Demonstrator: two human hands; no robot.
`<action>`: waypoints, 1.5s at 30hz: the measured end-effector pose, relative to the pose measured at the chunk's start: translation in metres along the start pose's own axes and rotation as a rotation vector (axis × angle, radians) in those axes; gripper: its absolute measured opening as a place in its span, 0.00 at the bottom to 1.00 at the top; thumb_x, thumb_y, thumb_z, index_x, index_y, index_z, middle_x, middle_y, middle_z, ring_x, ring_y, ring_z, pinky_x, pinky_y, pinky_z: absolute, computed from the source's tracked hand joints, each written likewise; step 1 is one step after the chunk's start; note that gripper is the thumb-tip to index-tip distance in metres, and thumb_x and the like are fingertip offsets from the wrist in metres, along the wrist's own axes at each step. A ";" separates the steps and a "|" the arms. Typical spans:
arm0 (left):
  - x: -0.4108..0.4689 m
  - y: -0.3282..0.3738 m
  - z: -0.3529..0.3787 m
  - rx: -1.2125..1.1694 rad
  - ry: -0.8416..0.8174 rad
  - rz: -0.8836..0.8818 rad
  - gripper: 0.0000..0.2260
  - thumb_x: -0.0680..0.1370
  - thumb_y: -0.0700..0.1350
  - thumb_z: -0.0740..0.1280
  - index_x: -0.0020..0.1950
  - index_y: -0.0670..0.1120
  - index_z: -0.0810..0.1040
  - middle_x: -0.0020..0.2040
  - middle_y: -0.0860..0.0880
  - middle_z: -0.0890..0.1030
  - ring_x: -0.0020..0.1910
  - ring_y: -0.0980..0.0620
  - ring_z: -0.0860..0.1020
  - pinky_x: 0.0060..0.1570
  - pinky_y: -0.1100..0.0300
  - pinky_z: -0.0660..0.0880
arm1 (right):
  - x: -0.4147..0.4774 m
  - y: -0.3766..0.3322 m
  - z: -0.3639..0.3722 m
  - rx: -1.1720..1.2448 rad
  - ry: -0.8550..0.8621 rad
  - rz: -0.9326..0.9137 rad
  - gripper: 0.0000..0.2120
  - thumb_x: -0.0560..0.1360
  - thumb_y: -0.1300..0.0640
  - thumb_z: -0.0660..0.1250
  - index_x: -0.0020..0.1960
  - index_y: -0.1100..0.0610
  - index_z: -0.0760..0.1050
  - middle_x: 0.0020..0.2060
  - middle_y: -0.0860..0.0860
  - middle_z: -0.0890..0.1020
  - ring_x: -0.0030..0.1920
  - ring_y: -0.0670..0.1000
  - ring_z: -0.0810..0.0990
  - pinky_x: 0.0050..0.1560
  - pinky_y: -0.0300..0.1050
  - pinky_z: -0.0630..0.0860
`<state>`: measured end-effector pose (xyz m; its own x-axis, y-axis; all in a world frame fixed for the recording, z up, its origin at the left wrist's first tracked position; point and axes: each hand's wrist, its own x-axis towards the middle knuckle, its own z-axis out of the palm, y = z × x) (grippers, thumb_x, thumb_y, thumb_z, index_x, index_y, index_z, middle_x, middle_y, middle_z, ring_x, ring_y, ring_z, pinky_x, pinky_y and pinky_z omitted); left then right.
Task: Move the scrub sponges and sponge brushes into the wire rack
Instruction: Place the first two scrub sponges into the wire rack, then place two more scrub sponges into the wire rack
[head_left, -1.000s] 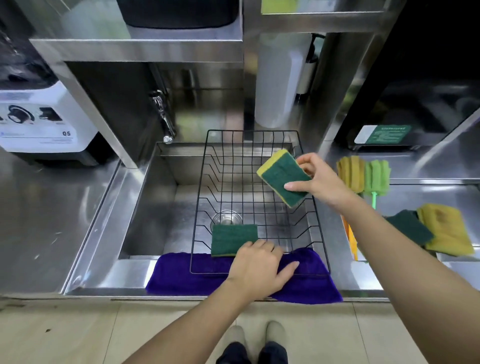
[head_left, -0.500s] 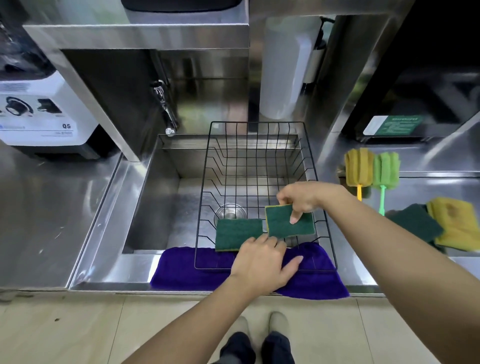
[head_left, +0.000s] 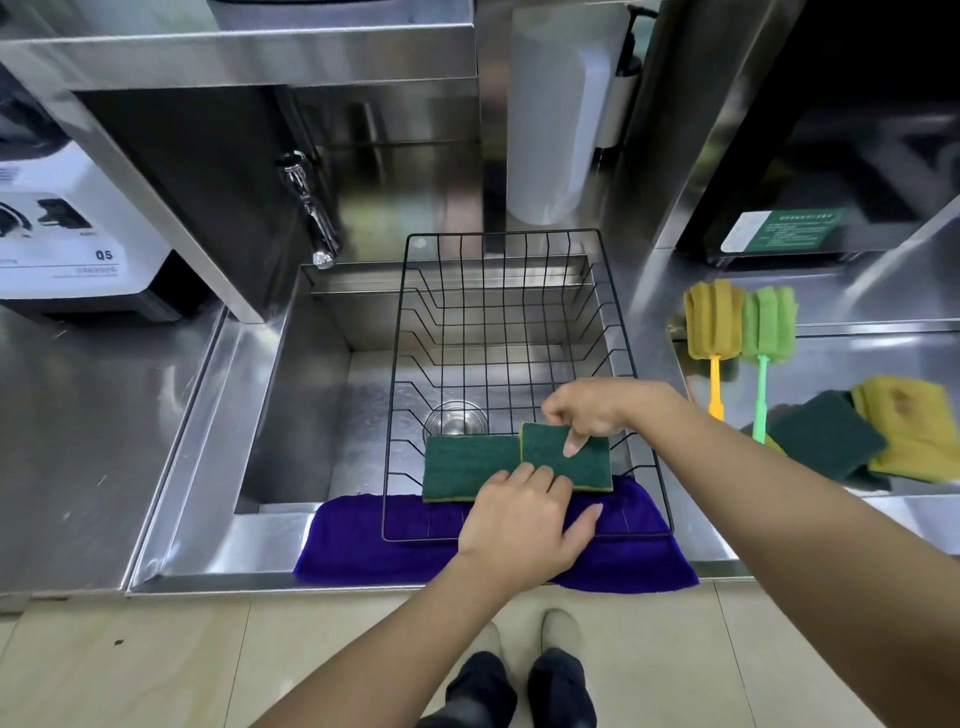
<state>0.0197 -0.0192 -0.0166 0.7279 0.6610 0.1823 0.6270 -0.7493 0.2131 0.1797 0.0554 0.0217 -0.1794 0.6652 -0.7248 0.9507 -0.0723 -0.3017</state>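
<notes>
Standing over the sink (head_left: 291, 395), the person has both hands at the near end of the black wire rack (head_left: 511, 332), which sits in the basin with its near edge resting on a purple cloth (head_left: 363, 540). Two green scrub sponges lie side by side on the rack's near floor: the left sponge (head_left: 467, 467) flat, the right sponge (head_left: 566, 457) pinched at its far edge between the thumb and fingers of the right hand (head_left: 592, 410). The left hand (head_left: 524, 525) lies spread and flat over the rack's near rim, its fingertips touching both sponges, gripping nothing. The rest of the rack is bare wire. On the counter to the right, well apart from the rack, lie a yellow sponge brush (head_left: 711, 322) and a green sponge brush (head_left: 769, 327) side by side, and nearer, a loose pile of more sponges (head_left: 862, 431), green and yellow.
</notes>
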 end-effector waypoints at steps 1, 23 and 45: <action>0.000 0.000 0.000 0.003 0.005 0.001 0.20 0.76 0.56 0.57 0.34 0.43 0.75 0.31 0.46 0.76 0.32 0.46 0.73 0.33 0.56 0.70 | 0.001 0.000 0.001 -0.015 -0.005 0.001 0.16 0.71 0.59 0.72 0.36 0.56 0.63 0.33 0.49 0.67 0.36 0.51 0.65 0.33 0.43 0.60; 0.011 0.009 -0.008 0.041 -0.135 0.025 0.24 0.76 0.60 0.54 0.41 0.42 0.78 0.38 0.45 0.77 0.39 0.44 0.74 0.40 0.51 0.71 | -0.022 -0.002 0.013 -0.120 0.169 -0.001 0.23 0.73 0.55 0.68 0.67 0.56 0.67 0.63 0.56 0.75 0.61 0.57 0.74 0.56 0.50 0.72; 0.033 0.070 0.008 -0.008 -0.163 0.090 0.18 0.79 0.59 0.57 0.47 0.44 0.75 0.46 0.47 0.79 0.47 0.49 0.75 0.46 0.56 0.69 | -0.111 0.141 0.098 0.672 1.054 1.008 0.36 0.72 0.38 0.64 0.67 0.64 0.62 0.63 0.65 0.69 0.62 0.67 0.71 0.62 0.58 0.67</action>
<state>0.0901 -0.0504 -0.0029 0.8166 0.5756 0.0434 0.5557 -0.8043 0.2106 0.3089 -0.1013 -0.0006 0.9378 0.3165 -0.1426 0.2383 -0.8857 -0.3985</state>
